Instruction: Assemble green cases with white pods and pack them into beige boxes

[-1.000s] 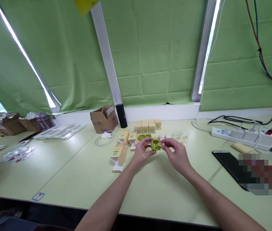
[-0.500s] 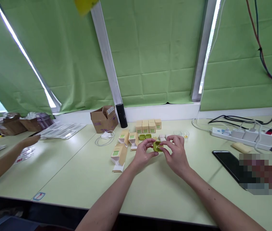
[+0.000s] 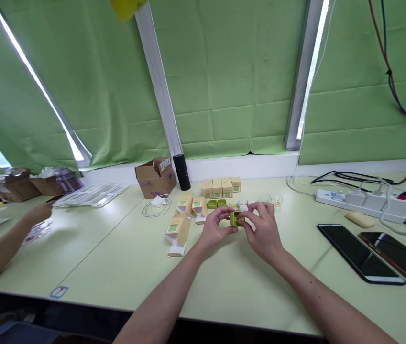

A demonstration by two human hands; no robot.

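Compared with a second ago, the right hand has shifted from the side of the small green container (image 3: 233,220) to over its opening, and the pale piece (image 3: 238,218) that jutted past the rim now sits at the mouth — how deep, the fingers hide. Both are held above the table (image 3: 231,291), between the two hands.

Left hand (image 3: 217,231) grips the container at its side, thumb near and fingers far, probably to steady it with its open face turned toward the wearer. Right hand (image 3: 264,234) arches over, thumb and forefinger apparently pinching the piece, the other fingers bent up — likely to keep clear of the rim. Both forearms reach in from the lower edge and converge.

Just beyond stand two more green containers (image 3: 221,203), side by side; flap-open cartons (image 3: 177,228) lie to the left, and closed boxes (image 3: 217,188) stand grouped behind.
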